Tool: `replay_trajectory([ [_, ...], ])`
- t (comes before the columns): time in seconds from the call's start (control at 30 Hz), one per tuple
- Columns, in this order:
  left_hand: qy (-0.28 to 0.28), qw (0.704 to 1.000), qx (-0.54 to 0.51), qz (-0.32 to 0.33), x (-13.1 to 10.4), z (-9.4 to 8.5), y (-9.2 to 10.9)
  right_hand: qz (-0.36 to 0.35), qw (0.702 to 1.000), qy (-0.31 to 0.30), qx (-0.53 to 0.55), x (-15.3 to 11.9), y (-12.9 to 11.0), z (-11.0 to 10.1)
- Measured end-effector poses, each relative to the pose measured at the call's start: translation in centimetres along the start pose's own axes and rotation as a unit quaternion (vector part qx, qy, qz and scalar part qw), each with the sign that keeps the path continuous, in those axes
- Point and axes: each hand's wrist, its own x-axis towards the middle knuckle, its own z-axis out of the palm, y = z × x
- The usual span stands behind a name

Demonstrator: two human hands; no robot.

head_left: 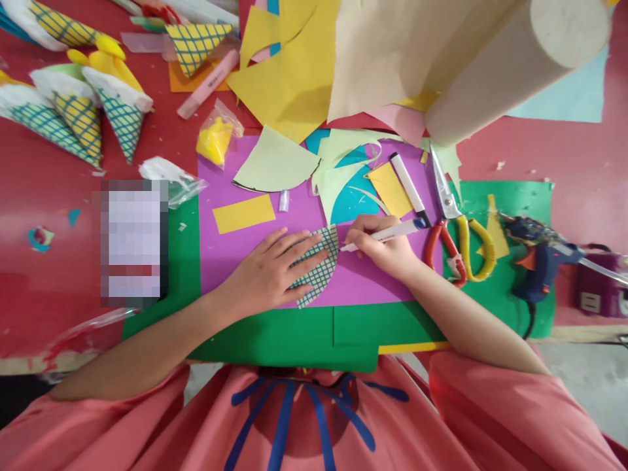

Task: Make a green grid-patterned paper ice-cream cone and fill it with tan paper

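Under my left hand [275, 271] lies a pale paper wedge [321, 278] with a curved edge, covered in a blue-green crosshatch of lines. The fingers of that hand are spread flat and press the wedge onto a purple sheet [383, 288]. My right hand [385, 245] is closed around a white marker [397, 230] with a dark blue end. The marker's tip is close to the wedge's curved right edge; whether it touches I cannot tell. Above my hands rests a plain pale green paper wedge [275, 160] with a black line along its curve. A small cap [284, 201] lies below it.
Right of my hands are another marker [409, 190], scissors [449, 216] with red and yellow handles, and a blue glue gun [540, 261]. A large paper roll [515, 72] stands at upper right. Several crosshatched paper cones [120, 108] lie at upper left. A blurred-out object [133, 242] is at left.
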Motion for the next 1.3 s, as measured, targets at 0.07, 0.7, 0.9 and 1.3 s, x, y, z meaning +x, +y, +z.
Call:
replay_trajectory([
  [0.07,0.003,1.0,-0.005,0.008,-0.04,-0.01,0.02,0.022,0.999,0.037,0.015,-0.04,0.16,0.07],
  [0.7,-0.018,0.999,-0.03,0.036,-0.09,-0.12,0.33,0.011,0.997,0.055,-0.053,0.04,-0.08,0.35],
  [0.9,-0.016,0.999,-0.028,0.035,-0.06,-0.13,0.32,0.009,0.996,0.048,-0.068,0.05,-0.21,0.36],
  [1.3,-0.019,0.999,-0.028,0.032,-0.09,-0.11,0.36,-0.002,0.996,0.025,-0.09,0.1,0.0,0.34],
])
